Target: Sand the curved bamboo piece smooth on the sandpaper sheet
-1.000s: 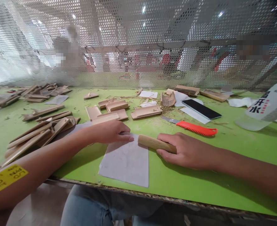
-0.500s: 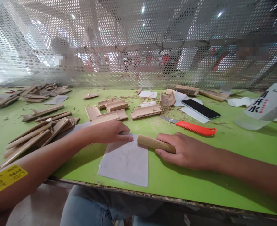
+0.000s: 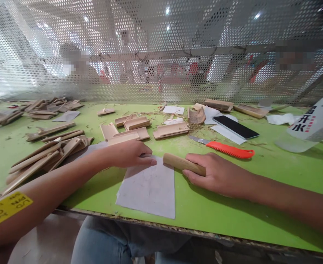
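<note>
My right hand (image 3: 215,172) is wrapped around a curved piece of bamboo (image 3: 182,164), its free end pointing left over the upper right edge of a pale sheet of paper (image 3: 147,190). At the top of that sheet rests my left hand (image 3: 130,154), fingers curled and thumb pressed in. A small grey bit shows between its thumb and fingers, too little to name. Beyond my right hand lies an orange-handled knife (image 3: 229,149), its blade turned left. Several split bamboo pieces (image 3: 171,131) lie just past my left hand.
A pile of bamboo strips (image 3: 46,157) is on the left, with more pieces (image 3: 51,109) behind. A phone (image 3: 235,127) lies on paper at the back right, near a clear plastic bottle (image 3: 307,124). A perforated screen (image 3: 161,80) closes off the far side; people are beyond it.
The bamboo piece and my right hand have shifted very slightly to the right, the bamboo's left end a little higher. My left hand stays at the paper's top.
</note>
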`<state>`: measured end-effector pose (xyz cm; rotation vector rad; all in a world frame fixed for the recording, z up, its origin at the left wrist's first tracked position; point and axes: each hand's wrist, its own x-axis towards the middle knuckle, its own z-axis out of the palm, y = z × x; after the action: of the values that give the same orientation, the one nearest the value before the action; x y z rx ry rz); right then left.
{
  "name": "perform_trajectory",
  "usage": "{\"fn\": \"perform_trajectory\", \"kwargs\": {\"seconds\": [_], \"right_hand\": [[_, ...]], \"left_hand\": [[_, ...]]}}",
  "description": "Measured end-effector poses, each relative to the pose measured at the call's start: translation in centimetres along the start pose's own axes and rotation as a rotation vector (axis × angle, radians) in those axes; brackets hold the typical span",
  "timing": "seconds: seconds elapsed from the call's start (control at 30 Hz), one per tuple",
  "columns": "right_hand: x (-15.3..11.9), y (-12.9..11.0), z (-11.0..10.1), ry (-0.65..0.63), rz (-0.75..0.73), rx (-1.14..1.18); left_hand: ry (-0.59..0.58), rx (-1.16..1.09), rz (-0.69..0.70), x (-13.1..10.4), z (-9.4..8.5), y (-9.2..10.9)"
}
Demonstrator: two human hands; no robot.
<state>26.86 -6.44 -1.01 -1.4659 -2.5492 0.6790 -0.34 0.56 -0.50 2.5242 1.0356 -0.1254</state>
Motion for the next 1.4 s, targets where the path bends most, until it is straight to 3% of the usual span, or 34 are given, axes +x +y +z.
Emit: {"fn": "perform_trajectory", "kwargs": {"seconds": [0.17, 0.33, 0.5, 0.67, 0.83, 1.0, 1.17, 1.3, 1.4], "right_hand": [[-0.01, -0.12, 0.1, -0.035, -0.054, -0.006], [0.05, -0.06, -0.11, -0.006, 0.027, 0.011], [-0.25, -0.02, 0.12, -0.061, -0.072, -0.008], [-0.11, 0.43, 0.2, 0.035, -0.032, -0.081], [-0.22, 0.22, 0.19, -0.105, -0.146, -0.043], [-0.17, 0.15, 0.13, -0.019, -0.058, -0.051], [-0.21, 0.18, 0.26, -0.1, -0.113, -0.006], [-0.05, 0.37, 0.24, 0.013, -0.04, -0.046], [-0.22, 0.19, 0.26, -0.048, -0.108, -0.03]], "left_hand": [[-0.019, 0.003, -0.01, -0.1, -0.06, -0.04], [-0.002, -0.009, 0.014, -0.2, -0.15, 0.0], [-0.011, 0.0, 0.001, -0.13, -0.12, -0.03], [-0.011, 0.01, 0.013, -0.05, -0.06, -0.02], [-0.01, 0.004, 0.008, -0.13, -0.11, 0.03], [-0.012, 0.014, 0.015, -0.14, -0.07, -0.19], [-0.003, 0.017, 0.011, -0.15, -0.06, -0.24], [-0.015, 0.019, 0.002, -0.17, -0.12, -0.2], [-0.016, 0.019, 0.006, -0.16, -0.18, -0.09]]}}
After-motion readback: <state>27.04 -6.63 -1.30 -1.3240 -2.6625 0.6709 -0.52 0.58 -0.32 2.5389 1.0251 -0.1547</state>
